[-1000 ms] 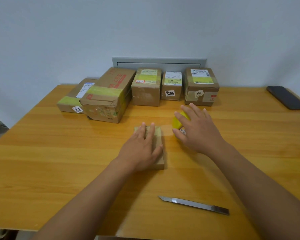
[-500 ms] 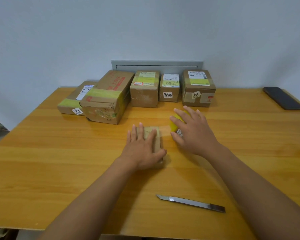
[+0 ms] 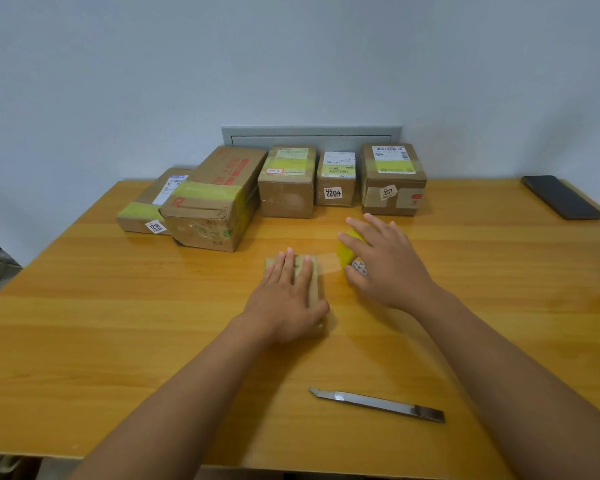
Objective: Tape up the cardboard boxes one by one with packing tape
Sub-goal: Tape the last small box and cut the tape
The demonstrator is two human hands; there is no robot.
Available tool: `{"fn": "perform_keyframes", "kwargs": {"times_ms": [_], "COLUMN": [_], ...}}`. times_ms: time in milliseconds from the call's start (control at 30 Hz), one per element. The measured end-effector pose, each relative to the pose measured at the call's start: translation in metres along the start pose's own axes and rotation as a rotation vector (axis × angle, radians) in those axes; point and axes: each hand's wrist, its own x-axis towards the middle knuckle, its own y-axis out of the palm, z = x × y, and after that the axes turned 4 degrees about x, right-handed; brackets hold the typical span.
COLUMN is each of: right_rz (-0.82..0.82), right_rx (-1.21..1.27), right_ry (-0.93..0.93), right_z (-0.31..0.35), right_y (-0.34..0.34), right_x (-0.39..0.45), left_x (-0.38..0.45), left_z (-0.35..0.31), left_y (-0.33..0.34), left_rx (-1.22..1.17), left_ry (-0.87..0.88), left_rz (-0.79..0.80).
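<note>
Pressing flat, your left hand (image 3: 284,299) pins the small cardboard box (image 3: 314,289) with straight fingers; just beside it, your right hand (image 3: 383,268) grasps the yellow packing tape roll (image 3: 346,252).

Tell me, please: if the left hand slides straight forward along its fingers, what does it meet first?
Probably the middle box in the back row. The left hand lies flat on the small box, fingers pointing away from the person; bare table lies between. Depth is uncertain.
</note>
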Motion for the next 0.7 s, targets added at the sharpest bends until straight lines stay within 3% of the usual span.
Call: {"fn": "perform_keyframes", "kwargs": {"times_ms": [700], "right_rz": [-0.014], "right_rx": [-0.025], "right_ry": [0.001], "right_z": [0.0001], "right_y": [0.0022], "right_x": [0.0014], "left_x": [0.0003], "left_z": [0.0009], "left_y": [0.0029], "left_rx": [0.053], "left_ry": [0.122], "left_rz": [-0.07]}}
